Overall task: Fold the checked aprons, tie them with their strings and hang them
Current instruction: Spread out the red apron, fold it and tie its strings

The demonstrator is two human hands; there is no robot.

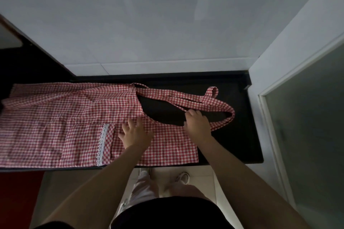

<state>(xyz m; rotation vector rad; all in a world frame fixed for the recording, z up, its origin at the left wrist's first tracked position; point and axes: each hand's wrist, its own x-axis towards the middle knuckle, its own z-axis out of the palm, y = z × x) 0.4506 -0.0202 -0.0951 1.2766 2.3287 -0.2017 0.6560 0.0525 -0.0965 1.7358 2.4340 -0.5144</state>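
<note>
In the head view, a red-and-white checked apron is lying spread flat across a black countertop, covering it from the left edge to past the middle and reaching the front edge. A pocket trimmed with white lace is sitting on the cloth near the front edge. The apron's neck loop and a tie string are trailing toward the right end, lying on the bare black surface. The left hand is resting palm down on the fabric just beside the pocket, its fingers spread and straight. The right hand is lying on the upper edge of the bib, with its fingertips touching the strap; whether they are pinching it I cannot tell. Grey wall tiles are rising behind the back edge.
</note>
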